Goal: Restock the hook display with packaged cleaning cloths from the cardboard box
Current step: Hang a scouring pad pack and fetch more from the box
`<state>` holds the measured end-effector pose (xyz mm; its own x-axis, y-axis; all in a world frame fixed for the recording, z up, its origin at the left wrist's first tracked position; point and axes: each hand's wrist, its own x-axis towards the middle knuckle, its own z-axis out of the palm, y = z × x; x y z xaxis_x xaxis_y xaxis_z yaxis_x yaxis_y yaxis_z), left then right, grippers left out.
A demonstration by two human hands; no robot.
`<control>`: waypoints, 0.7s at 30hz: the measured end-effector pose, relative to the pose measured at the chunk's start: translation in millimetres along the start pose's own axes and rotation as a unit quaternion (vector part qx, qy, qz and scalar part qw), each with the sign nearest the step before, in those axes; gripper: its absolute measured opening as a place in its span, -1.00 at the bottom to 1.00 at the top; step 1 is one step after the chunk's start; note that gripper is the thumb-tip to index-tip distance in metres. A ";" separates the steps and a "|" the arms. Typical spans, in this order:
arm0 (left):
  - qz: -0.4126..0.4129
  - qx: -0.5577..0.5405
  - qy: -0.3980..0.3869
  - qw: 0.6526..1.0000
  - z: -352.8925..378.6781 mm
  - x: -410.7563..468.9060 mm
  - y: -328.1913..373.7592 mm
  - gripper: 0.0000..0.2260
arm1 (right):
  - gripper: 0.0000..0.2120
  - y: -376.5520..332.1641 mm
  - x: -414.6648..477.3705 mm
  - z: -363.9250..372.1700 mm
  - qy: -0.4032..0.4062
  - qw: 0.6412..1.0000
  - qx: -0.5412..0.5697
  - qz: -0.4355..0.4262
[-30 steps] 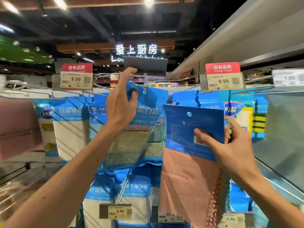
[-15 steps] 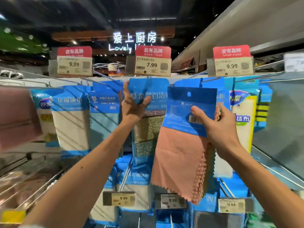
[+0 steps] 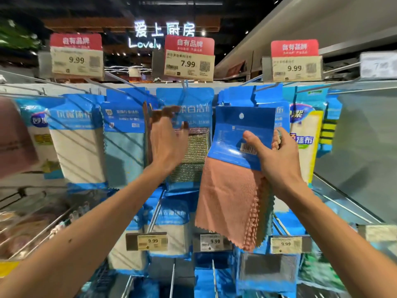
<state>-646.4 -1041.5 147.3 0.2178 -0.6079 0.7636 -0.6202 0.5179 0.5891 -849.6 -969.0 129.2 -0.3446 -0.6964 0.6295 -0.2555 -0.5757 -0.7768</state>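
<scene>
Supermarket hook display [image 3: 120,85] hangs well stocked; right hand [image 3: 277,160] grips one unhung pink cloth pack with blue card header [image 3: 234,177], left hand [image 3: 167,145] spread, holding nothing.

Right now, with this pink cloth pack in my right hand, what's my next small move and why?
Probably lift the pink cleaning-cloth pack with the blue card header and aim its round hang hole at the metal hook under the right 9.99 price tag. Your right hand grips the header, the hole is free and below that hook, and blue-headed packs already hang there.
</scene>
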 end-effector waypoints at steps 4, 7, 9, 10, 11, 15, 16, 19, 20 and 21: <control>0.043 -0.162 -0.150 0.974 -28.5 -60.0 33.6 -0.89 | -0.55 0.8 -19.6 18.1 0.013 1.000 -0.018 0.006; -0.013 -0.198 -0.200 0.960 -44.2 -76.5 37.9 -0.85 | -0.58 -2.8 -42.5 40.0 -0.009 1.000 -0.015 -0.002; -0.073 -0.226 -0.225 0.945 -57.5 -82.4 35.7 -0.87 | -0.61 -6.1 -59.3 49.9 -0.041 0.999 0.007 -0.010; -0.099 -0.234 -0.232 0.939 -64.8 -84.5 32.1 -0.83 | -0.61 -7.5 -67.4 55.4 -0.072 0.997 0.029 -0.012; -0.121 -0.237 -0.238 0.934 -72.2 -86.2 27.8 -0.73 | -0.60 -8.9 -74.5 61.1 -0.109 0.992 0.057 -0.006; -0.168 -0.242 -0.231 0.927 -104.8 -86.3 14.0 -0.46 | -0.39 -14.0 -91.6 89.2 -0.239 0.959 0.145 0.043; -0.164 -0.241 -0.211 0.933 -112.7 -85.5 10.5 -0.53 | -0.28 -15.4 -94.6 97.7 -0.271 0.948 0.160 0.048; -0.156 -0.222 -0.135 0.953 -132.7 -76.0 -11.5 -0.73 | -0.19 -21.8 -99.9 123.8 -0.324 0.926 0.192 0.026; -0.162 -0.230 -0.122 0.952 -138.0 -71.5 -20.9 -0.72 | -0.24 -26.0 -99.6 132.5 -0.308 0.933 0.187 0.009; -0.177 -0.245 -0.115 0.946 -144.1 -67.1 -29.0 -0.66 | -0.33 -30.8 -97.2 141.3 -0.274 0.946 0.174 -0.011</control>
<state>-534.5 -929.0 117.0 0.1417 -0.8814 0.4506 -0.1032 0.4396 0.8922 -680.6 -944.0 94.8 0.2010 -0.7453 0.6357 0.0887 -0.6324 -0.7696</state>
